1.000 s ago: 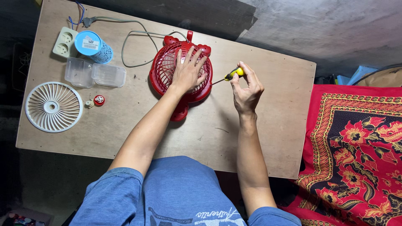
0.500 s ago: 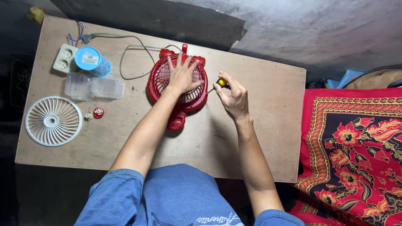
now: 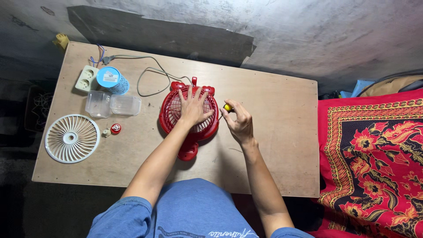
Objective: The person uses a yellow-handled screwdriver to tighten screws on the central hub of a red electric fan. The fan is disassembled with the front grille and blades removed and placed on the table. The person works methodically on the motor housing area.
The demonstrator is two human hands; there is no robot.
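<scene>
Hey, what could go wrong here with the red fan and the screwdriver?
The left hand lies flat on the red fan, right beside where the right hand works the yellow-handled screwdriver; a slip might jab the fingers. The small red cap and the tiny part beside it lie loose on the wooden board and might roll off or get lost.
</scene>
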